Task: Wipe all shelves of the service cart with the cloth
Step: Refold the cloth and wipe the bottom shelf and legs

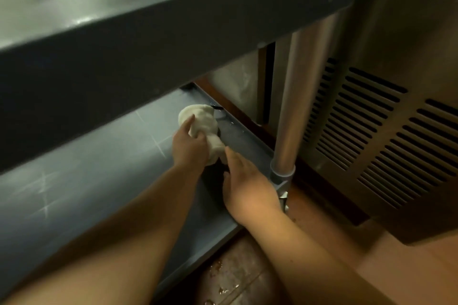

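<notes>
Near right edge of lower shelf (99,163): left hand (189,147) grips bunched cloth (200,124), pressing it down. Right hand (244,181) flat, fingers straight, just touching cloth tail. Better: spread cloth, sweep into far corner by post (295,96), then along rim.

To your right stood a steel cabinet (386,136) with dark vent slots. The floor (386,275) near you was reddish-brown, with wet stains, in dim light.

Upper shelf (124,39) hides lower shelf's (86,168) far side.
</notes>
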Demonstrator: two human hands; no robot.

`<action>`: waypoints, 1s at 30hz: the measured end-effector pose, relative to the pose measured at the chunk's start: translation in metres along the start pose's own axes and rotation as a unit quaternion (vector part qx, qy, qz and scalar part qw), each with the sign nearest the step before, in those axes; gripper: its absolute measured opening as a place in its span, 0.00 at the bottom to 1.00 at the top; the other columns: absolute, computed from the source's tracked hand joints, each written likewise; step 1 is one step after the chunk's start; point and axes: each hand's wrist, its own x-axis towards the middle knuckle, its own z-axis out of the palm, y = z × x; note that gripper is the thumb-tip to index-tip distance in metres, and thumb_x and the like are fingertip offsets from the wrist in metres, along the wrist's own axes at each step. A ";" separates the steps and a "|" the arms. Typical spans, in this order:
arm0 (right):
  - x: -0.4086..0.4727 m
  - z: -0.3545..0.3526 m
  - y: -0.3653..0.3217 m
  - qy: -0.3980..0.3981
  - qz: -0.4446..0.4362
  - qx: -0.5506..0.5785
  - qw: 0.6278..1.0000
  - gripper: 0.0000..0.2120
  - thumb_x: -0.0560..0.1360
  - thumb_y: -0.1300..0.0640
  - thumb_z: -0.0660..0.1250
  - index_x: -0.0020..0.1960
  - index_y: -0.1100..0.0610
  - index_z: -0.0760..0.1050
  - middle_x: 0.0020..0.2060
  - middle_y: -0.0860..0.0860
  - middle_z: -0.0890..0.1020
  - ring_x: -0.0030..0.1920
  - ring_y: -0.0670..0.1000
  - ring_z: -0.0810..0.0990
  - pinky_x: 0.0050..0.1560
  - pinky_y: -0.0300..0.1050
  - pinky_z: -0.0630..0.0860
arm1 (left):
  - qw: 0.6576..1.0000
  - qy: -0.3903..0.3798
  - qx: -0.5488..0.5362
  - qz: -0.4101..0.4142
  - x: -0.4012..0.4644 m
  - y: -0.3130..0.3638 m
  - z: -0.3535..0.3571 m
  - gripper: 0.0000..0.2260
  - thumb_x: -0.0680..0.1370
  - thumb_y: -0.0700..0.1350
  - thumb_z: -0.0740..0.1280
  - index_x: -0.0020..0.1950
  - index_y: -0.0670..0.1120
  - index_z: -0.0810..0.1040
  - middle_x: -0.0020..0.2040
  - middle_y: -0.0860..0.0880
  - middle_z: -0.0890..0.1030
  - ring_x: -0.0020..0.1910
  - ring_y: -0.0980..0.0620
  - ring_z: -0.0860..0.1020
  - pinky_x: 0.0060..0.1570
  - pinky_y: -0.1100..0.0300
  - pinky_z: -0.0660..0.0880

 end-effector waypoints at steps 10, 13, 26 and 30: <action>-0.010 0.020 0.008 0.044 -0.047 -0.088 0.994 0.20 0.69 0.55 0.65 0.59 0.57 0.80 0.60 0.55 0.82 0.63 0.55 0.79 0.58 0.48 0.80 | 0.995 -0.020 0.085 0.041 0.066 0.004 0.023 0.19 0.81 0.47 0.60 0.73 0.50 0.68 0.79 0.45 0.54 0.75 0.45 0.61 0.73 0.58 0.56; -0.010 0.021 0.008 0.053 -0.044 -0.088 0.994 0.18 0.68 0.54 0.65 0.57 0.55 0.80 0.58 0.53 0.82 0.61 0.54 0.80 0.56 0.46 0.80 | 0.983 -0.064 0.166 0.055 0.076 0.005 0.030 0.25 0.78 0.54 0.63 0.75 0.57 0.64 0.80 0.50 0.44 0.75 0.42 0.56 0.74 0.52 0.56; -0.018 0.025 0.001 0.075 -0.036 -0.052 0.995 0.21 0.68 0.54 0.56 0.54 0.56 0.82 0.58 0.54 0.83 0.62 0.55 0.80 0.55 0.47 0.81 | 0.924 -0.135 0.324 0.152 0.081 0.016 0.037 0.32 0.72 0.53 0.66 0.75 0.51 0.63 0.73 0.44 0.65 0.71 0.41 0.61 0.69 0.49 0.62; -0.016 0.032 0.001 0.088 -0.028 -0.061 0.994 0.16 0.70 0.53 0.59 0.49 0.50 0.83 0.51 0.48 0.85 0.56 0.50 0.83 0.54 0.42 0.80 | 0.914 -0.171 0.324 0.171 0.057 0.023 0.027 0.29 0.73 0.51 0.66 0.74 0.52 0.65 0.71 0.45 0.68 0.69 0.42 0.62 0.67 0.47 0.65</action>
